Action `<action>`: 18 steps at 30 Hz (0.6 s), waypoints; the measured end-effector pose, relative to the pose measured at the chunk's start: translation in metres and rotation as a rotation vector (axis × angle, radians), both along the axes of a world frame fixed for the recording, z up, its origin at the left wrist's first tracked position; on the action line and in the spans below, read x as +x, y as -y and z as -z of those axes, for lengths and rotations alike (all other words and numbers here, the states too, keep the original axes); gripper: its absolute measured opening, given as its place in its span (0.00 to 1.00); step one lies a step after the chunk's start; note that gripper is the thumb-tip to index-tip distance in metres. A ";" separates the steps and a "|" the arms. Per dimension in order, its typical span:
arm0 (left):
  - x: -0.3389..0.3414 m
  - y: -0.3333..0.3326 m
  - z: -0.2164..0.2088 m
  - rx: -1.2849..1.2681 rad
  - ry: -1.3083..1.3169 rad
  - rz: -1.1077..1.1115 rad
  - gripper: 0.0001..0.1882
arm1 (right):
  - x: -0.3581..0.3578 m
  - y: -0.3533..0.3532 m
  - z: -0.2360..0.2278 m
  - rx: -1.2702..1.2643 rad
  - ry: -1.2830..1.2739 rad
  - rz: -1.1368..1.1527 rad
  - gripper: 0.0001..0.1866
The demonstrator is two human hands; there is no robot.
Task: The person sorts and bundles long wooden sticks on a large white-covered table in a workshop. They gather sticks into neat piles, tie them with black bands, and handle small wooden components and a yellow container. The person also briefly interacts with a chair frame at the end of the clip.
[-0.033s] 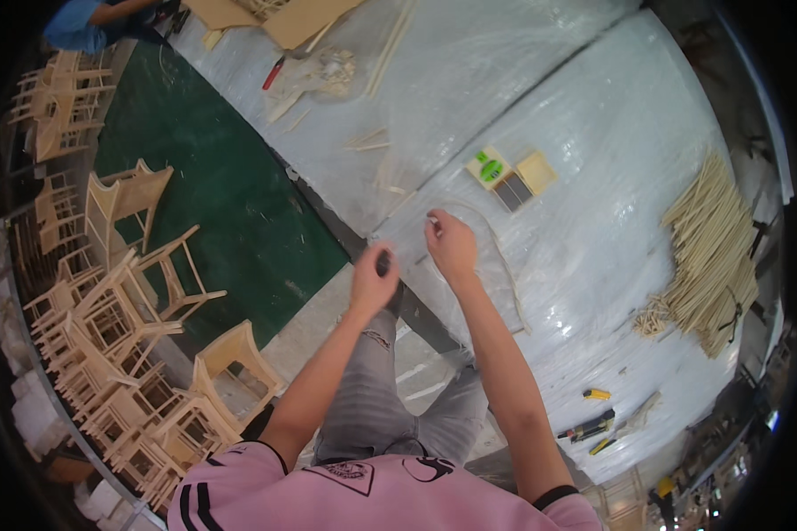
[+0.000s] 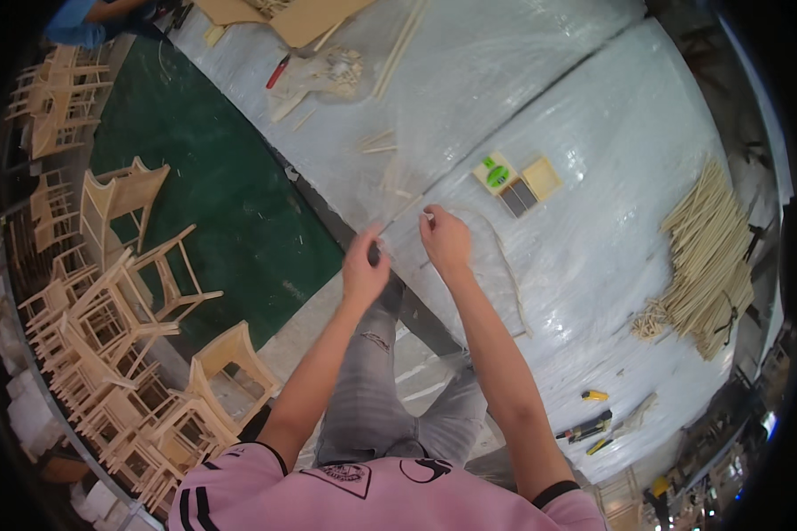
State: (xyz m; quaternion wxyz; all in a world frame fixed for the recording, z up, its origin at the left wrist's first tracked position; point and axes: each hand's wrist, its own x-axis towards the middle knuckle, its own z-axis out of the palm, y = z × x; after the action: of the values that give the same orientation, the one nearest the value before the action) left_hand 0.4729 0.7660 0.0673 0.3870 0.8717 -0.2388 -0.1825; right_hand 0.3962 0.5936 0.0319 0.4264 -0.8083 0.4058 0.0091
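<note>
My left hand (image 2: 364,270) is over the table's near edge, fingers curled together. A dark patch shows inside its grip, and I cannot make out what it is. To its right, my right hand (image 2: 447,242) is above the plastic-covered table with thumb and fingers pinched. Something small and pale shows at those fingertips, too small to name. A thin pale strand (image 2: 510,276) curves over the plastic beside my right hand and forearm. Beyond that hand sits a small open wooden box (image 2: 540,177) with a green label and dark grey compartments.
Bundled thin wooden sticks (image 2: 704,257) lie at the right, near yellow and black cutters (image 2: 591,427). Far off are a red-handled tool (image 2: 277,72), loose sticks and a cardboard box (image 2: 328,19). Wooden chair frames (image 2: 119,208) crowd the left by a green mat (image 2: 212,195). Another person's arm (image 2: 111,11) shows far left.
My left hand has shifted slightly up and to the left. My right hand has moved a little left and up, still pinched. The whole view has shifted slightly.
</note>
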 end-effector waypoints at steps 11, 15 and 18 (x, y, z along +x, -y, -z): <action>0.207 0.076 0.060 0.386 0.198 0.376 0.14 | 0.056 -0.026 0.015 -0.447 -0.152 -0.574 0.09; 0.204 0.075 0.064 0.389 0.295 0.491 0.11 | 0.076 -0.006 0.007 -0.616 -0.228 -1.021 0.12; 0.200 0.062 0.062 0.401 0.291 0.488 0.11 | 0.073 0.013 0.010 -0.592 -0.187 -1.212 0.10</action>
State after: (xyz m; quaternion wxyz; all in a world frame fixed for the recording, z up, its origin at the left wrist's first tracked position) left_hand 0.6733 0.7039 0.0049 0.1151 0.8645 -0.4523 -0.1865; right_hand 0.4691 0.5803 0.0215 0.0700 -0.9713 -0.0981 0.2049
